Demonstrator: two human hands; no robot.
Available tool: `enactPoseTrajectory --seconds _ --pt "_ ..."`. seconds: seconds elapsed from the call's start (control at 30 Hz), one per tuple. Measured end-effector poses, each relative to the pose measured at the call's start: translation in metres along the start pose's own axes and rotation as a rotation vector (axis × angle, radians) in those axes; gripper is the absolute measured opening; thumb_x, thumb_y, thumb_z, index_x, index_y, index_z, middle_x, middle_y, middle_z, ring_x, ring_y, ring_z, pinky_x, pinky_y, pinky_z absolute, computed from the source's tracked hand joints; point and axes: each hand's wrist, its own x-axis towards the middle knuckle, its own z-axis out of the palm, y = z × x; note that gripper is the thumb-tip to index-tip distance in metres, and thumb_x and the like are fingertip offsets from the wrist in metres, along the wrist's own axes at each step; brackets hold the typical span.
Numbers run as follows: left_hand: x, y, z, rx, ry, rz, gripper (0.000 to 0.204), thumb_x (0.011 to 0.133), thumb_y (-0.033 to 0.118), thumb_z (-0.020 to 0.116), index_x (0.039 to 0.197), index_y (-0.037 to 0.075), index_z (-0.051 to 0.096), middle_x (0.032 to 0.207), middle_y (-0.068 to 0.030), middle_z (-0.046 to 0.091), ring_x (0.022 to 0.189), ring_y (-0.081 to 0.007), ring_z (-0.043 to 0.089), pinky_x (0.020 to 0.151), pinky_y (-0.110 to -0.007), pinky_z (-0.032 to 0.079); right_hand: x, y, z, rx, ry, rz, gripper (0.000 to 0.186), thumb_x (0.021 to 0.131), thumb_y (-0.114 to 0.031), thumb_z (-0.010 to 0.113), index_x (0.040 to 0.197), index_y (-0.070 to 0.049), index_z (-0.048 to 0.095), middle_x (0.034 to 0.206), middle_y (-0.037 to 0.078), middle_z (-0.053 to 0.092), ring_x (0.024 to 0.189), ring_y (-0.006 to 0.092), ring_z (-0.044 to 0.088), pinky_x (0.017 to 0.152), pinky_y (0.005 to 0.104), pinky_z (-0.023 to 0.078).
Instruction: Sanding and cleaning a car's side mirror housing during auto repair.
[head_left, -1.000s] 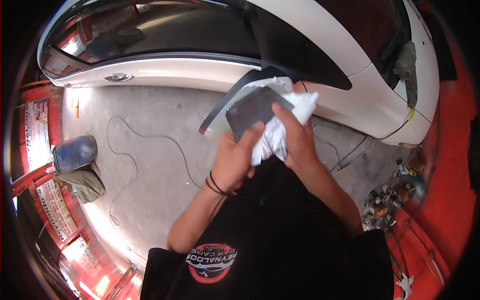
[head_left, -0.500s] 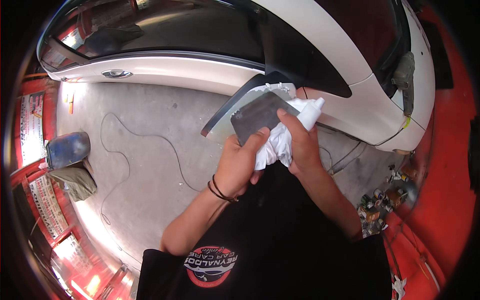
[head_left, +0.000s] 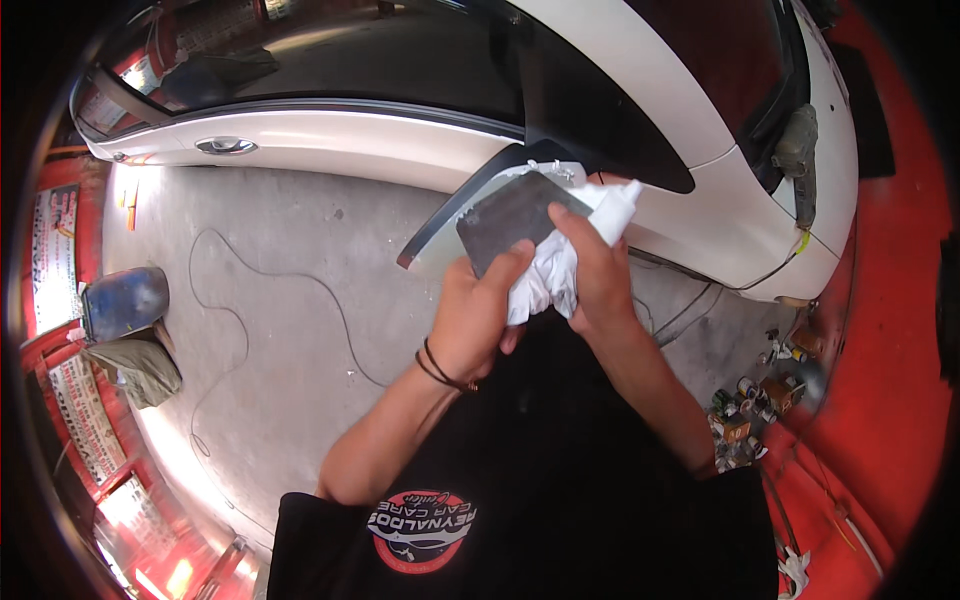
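Two hands (head_left: 470, 310) (head_left: 600, 285) shifted slightly forward, gripping one dark plate (head_left: 512, 222), one white cloth (head_left: 545, 282)

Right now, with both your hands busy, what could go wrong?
The right fingers hold the white cloth and white tube together, so the tube might slip. The dark plate in the left fingers looks close to the mirror and could knock it. The thin cable on the floor might trip someone.

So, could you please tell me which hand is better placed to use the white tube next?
Probably the right hand: the white tube sticks out beside it, with the white cloth bunched against it. The left hand has its thumb on the dark plate, farther from the tube.
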Motion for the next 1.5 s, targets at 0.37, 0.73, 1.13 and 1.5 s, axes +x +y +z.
enactPoseTrajectory --seconds 0.37,0.73,1.13,1.5 --pt "0.005 -0.007 0.002 -0.05 -0.068 0.07 0.037 0.11 0.038 0.069 0.096 0.003 0.07 0.071 -0.0042 0.067 0.042 -0.0125 0.053 0.039 -0.027 0.036 -0.005 -0.014 0.003 0.015 -0.003 0.046 0.031 0.102 -0.015 0.079 0.127 -0.009 0.063 0.106 0.001 0.068 0.094 0.0116 0.07 0.08 0.0298 0.057" --pt "-0.014 -0.019 0.016 0.489 -0.708 0.191 0.037 0.109 0.036 0.072 0.106 -0.001 0.078 0.083 -0.0154 0.076 0.079 -0.0195 0.075 0.077 -0.04 0.059 -0.103 -0.051 -0.037 0.275 -0.082 -0.159 0.033 0.114 -0.019 0.063 0.143 -0.003 0.064 0.13 0.012 0.077 0.114 0.0253 0.077 0.103 0.043 0.061" --pt "-0.014 0.143 -0.06 0.976 -0.292 0.872 0.032 0.112 0.031 0.067 0.098 0.005 0.078 0.085 -0.003 0.074 0.081 -0.0152 0.071 0.078 -0.036 0.058 -0.097 -0.048 -0.047 -1.285 -0.109 -1.068 0.052 0.084 -0.003 0.089 0.135 -0.002 0.076 0.135 0.015 0.078 0.123 0.0287 0.075 0.107 0.0394 0.058" --pt "0.052 0.326 -0.044 1.328 0.148 1.668 0.043 0.113 0.038 0.068 0.108 -0.003 0.078 0.097 -0.0106 0.08 0.091 -0.0198 0.073 0.084 -0.035 0.057 -0.041 0.008 -0.015 -1.545 0.08 -1.258 0.044 0.077 -0.005 0.083 0.12 -0.016 0.083 0.124 0.0 0.08 0.111 0.0266 0.075 0.086 0.0362 0.064"
